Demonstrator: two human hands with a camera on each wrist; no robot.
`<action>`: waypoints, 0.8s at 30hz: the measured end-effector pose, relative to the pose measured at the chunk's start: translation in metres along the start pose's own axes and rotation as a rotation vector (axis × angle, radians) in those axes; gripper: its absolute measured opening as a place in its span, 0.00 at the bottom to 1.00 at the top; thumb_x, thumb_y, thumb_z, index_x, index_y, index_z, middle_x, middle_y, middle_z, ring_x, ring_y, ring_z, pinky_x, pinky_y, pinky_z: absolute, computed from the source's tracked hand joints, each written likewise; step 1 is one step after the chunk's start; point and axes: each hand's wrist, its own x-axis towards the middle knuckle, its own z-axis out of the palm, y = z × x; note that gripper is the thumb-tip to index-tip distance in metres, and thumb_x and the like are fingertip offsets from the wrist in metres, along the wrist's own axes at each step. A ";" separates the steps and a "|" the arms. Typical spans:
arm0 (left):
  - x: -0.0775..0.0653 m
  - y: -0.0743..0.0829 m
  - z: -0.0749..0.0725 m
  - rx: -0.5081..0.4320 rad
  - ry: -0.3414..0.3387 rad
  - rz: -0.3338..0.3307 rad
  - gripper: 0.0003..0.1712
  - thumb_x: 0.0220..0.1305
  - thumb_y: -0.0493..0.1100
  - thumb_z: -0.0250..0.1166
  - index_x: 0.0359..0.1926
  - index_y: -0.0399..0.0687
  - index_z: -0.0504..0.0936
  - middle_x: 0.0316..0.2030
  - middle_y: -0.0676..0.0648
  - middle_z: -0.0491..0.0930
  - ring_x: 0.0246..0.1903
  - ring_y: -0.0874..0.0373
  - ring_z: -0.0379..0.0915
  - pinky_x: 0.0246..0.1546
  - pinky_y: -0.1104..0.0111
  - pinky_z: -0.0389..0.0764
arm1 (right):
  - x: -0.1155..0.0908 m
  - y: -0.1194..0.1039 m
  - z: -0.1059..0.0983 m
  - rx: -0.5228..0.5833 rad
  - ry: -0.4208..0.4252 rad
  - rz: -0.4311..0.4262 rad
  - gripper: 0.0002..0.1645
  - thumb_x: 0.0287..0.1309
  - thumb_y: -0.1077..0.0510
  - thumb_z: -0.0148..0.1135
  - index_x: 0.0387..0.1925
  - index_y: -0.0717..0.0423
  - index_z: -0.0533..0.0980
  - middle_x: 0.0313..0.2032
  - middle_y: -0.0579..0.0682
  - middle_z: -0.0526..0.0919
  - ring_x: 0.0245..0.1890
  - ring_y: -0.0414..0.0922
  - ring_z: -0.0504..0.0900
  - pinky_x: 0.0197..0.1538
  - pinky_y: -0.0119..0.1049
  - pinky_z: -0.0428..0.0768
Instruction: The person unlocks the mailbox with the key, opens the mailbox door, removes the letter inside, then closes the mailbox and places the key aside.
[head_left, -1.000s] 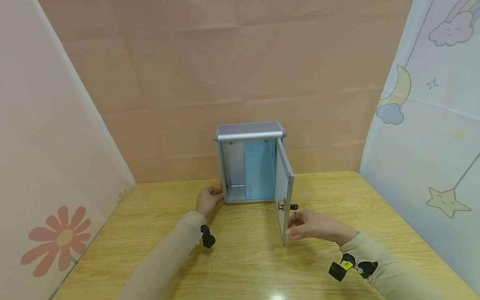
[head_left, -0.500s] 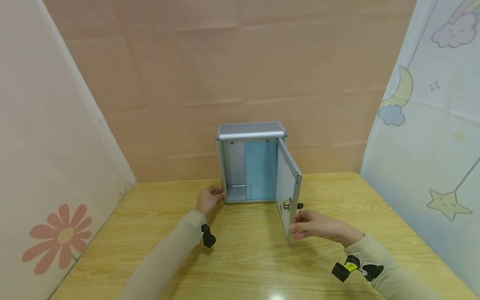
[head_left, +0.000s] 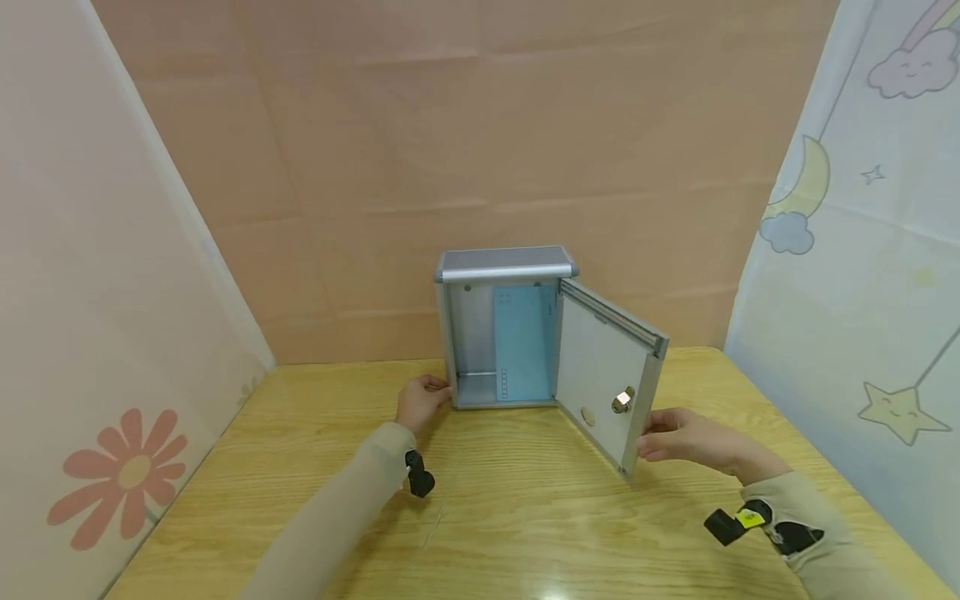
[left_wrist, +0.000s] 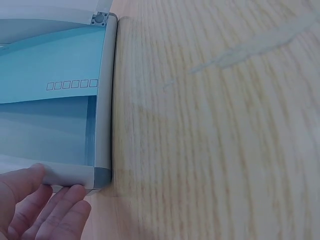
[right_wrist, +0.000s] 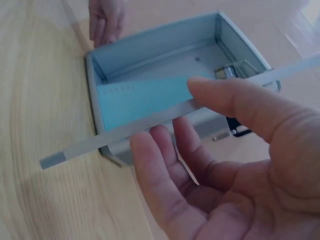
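Note:
A silver-grey metal mailbox stands upright on the table with its door swung out to the right. Inside, a light-blue envelope leans on the right; a row of small printed squares shows near its lower end. My left hand holds the box's lower left side, thumb on the front edge and fingers against the outer face. My right hand pinches the door's free edge between thumb and fingertips. On the door's inner face sits a metal lock. A key with a black head shows beyond the door in the right wrist view.
The wooden table extends in front of the box and to both sides. An orange-brown cloth backdrop hangs close behind it. Printed cloth panels flank the table, with a flower on the left and a star on the right.
My right hand has moved to the right, swinging the mailbox door wider, so more of its inner face shows. My left hand has stayed at the box's lower left side.

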 end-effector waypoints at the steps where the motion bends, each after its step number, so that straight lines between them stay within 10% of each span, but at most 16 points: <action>1: 0.000 0.000 0.000 0.005 0.001 0.001 0.11 0.60 0.40 0.68 0.40 0.37 0.84 0.31 0.43 0.84 0.29 0.55 0.80 0.28 0.69 0.79 | -0.002 0.002 -0.005 0.009 0.001 -0.007 0.28 0.69 0.62 0.52 0.59 0.84 0.59 0.51 0.55 0.76 0.51 0.40 0.80 0.53 0.33 0.79; 24: -0.002 0.000 0.000 -0.002 -0.009 -0.022 0.10 0.60 0.39 0.68 0.40 0.36 0.83 0.33 0.42 0.84 0.33 0.49 0.81 0.29 0.68 0.79 | -0.013 0.015 -0.041 0.152 0.073 -0.017 0.12 0.71 0.63 0.48 0.50 0.70 0.65 0.44 0.50 0.76 0.46 0.39 0.81 0.53 0.33 0.80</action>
